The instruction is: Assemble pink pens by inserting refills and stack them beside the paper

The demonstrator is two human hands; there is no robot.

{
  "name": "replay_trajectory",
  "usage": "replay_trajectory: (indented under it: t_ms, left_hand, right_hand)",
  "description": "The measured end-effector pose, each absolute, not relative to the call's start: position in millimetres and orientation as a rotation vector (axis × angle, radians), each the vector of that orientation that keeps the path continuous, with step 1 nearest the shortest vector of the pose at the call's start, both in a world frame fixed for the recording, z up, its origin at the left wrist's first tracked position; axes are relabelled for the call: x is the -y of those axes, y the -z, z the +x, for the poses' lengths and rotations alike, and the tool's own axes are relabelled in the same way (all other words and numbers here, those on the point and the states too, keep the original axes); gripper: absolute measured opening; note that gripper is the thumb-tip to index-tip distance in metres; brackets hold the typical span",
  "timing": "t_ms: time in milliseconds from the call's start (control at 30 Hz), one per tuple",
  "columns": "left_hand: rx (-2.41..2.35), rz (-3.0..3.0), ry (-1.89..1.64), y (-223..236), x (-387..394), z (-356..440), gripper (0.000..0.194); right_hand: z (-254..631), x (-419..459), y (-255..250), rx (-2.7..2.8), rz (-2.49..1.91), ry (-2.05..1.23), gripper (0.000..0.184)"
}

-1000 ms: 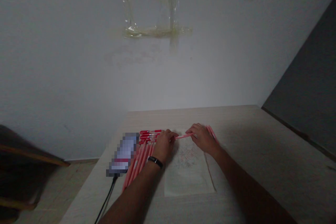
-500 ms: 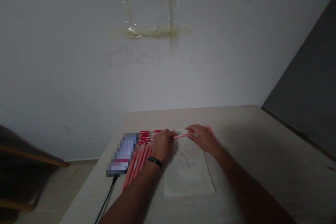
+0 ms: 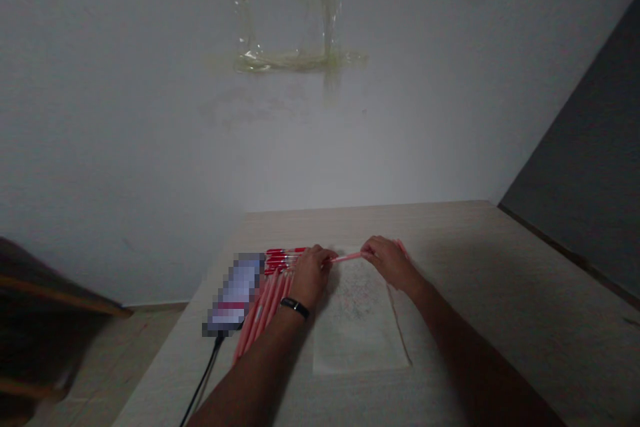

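A slim pink pencil-like stick [image 3: 347, 257] lies nearly level between my two hands, above the far part of a pale cloth pouch [image 3: 360, 350]. My left hand [image 3: 311, 272] is closed round its left end. The fingers of my right hand [image 3: 387, 259] pinch its right end. Left of my left hand, several red pens [image 3: 283, 259] with clear sections lie side by side. Below them several longer pink sticks [image 3: 257, 320] are lined up, partly covered by my left forearm. More pink sticks [image 3: 403, 248] show just behind my right hand, mostly hidden.
A phone [image 3: 235, 293], blurred out, lies at the left of the pale table [image 3: 450, 220] with a black cable [image 3: 203, 377] running off the near edge. A cord [image 3: 399, 327] trails along the pouch's right side. Behind the table stands a wall [image 3: 425, 113] with old tape.
My right hand's fingers were spread along the stick half a second ago; now they are closed in a pinch on its right end. My left hand has stayed put.
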State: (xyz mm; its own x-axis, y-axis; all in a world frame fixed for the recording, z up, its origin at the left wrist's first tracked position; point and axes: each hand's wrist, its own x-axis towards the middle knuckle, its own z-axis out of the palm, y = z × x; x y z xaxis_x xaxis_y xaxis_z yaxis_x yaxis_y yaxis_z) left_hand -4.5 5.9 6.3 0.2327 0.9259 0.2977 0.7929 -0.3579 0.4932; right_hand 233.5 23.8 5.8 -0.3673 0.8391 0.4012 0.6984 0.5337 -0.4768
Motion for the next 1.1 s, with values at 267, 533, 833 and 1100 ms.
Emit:
replay_trajectory:
  t_ms: [267, 533, 833, 1100]
  left_hand:
    - [-1.616, 2.267, -0.81, -5.6, -6.1, -5.2, 0.026]
    - [-1.589, 2.268, -0.843, -7.6, -4.3, -4.6, 0.023]
    - [-1.602, 2.278, -0.84, -4.5, -6.1, -5.0, 0.025]
    - [-1.586, 2.282, -0.85, -3.9, -6.6, -4.5, 0.023]
  right_hand:
    - [233.6, -24.7, -0.5, 2.099, -1.2, -0.407, 0.013]
    - [234.8, -24.0, -5.5, 2.144, -1.193, -0.367, 0.002]
    - [233.6, -20.5, -7.3, 2.106, -1.211, -0.411, 0.013]
    - [234.8, -23.2, -7.5, 2.176, -1.204, -0.369, 0.011]
